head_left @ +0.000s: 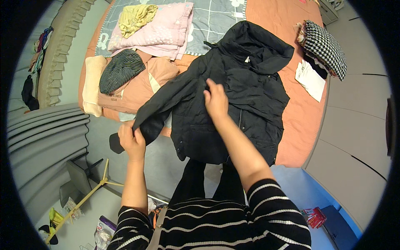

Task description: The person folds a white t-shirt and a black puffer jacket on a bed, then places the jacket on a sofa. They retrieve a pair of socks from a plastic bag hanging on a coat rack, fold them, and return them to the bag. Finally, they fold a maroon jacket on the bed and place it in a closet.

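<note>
A black padded jacket point(254, 96) lies spread on the bed, its collar toward the far side and its hem at the near edge. My left hand point(132, 141) is closed on the jacket's left-hand sleeve, near the cuff, and holds it out past the bed's edge; the cuff end hangs below the hand. Over the upper front of the jacket is my right hand point(216, 100), fingers partly spread and thumb apart, with nothing in it. Whether its fingertips touch the cloth I cannot tell.
Folded clothes lie left: a pink quilted piece point(175, 29), a yellow cloth point(137, 18), a striped dark garment point(121, 71). At right are a houndstooth bundle point(323, 46) and a white cloth point(310, 81). A yellowish stand point(104, 181) and grey chair point(77, 179) stand on the floor.
</note>
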A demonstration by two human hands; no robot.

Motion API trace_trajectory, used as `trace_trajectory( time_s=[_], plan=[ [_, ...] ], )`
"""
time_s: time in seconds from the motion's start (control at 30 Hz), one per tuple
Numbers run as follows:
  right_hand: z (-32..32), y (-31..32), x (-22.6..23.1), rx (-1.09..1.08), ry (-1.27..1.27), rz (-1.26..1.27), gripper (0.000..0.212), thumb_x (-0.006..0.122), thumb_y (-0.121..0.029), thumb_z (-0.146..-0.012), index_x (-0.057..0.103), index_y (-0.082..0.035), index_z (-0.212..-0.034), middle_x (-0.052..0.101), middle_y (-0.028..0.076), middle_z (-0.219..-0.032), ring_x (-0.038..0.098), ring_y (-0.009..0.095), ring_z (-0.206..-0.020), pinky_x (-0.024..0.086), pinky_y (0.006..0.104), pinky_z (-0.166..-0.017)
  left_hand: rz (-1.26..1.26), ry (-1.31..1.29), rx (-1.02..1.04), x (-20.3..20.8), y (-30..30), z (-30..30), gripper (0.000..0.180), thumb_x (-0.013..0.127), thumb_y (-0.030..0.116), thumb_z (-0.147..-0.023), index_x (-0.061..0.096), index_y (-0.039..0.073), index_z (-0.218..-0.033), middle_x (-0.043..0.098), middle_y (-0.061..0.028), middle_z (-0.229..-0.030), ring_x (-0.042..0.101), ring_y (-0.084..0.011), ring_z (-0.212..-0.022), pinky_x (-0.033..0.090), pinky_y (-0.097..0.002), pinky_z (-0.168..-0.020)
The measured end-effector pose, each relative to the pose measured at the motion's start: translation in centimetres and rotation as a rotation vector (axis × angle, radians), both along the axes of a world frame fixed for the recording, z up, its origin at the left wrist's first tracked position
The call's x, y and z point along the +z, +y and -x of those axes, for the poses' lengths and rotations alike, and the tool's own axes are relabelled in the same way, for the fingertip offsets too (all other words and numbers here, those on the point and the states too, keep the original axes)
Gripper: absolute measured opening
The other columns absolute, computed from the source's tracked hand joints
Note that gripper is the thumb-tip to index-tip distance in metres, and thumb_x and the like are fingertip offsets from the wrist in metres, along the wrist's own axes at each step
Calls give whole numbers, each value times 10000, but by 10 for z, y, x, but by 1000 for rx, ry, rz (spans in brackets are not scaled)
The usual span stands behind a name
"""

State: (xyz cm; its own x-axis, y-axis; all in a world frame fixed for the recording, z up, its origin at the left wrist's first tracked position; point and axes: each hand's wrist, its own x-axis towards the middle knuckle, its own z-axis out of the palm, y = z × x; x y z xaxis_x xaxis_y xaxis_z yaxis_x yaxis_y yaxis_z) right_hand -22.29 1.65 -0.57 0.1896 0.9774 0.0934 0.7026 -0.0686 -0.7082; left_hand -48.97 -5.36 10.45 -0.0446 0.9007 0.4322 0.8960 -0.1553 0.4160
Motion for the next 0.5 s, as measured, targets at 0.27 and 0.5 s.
trace_trajectory(
  time_s=[0.27, 0.5],
  plan=[
    [9, -42, -55, 529, 122, 92, 190, 598, -238, -820, 621, -69, -735, 596, 157, -787, 594, 344, -761, 488, 442, -694, -339, 191, 122, 25, 78, -24, 318, 565, -30, -714, 681, 133, -961, 590, 10, -927, 482, -229, -1004, 179, -449, -1030],
    [-24, -190, -26, 930, -116, 1142, 238, 667, -320, -782, 720, -139, -928, 689, 91, -924, 636, 303, -927, 500, 426, -801, -306, 144, -864, 22, 65, -170, 57, 557, 186, -758, 614, 185, -753, 568, 9, -860, 486, -226, -1084, 193, -557, -991]
  ],
)
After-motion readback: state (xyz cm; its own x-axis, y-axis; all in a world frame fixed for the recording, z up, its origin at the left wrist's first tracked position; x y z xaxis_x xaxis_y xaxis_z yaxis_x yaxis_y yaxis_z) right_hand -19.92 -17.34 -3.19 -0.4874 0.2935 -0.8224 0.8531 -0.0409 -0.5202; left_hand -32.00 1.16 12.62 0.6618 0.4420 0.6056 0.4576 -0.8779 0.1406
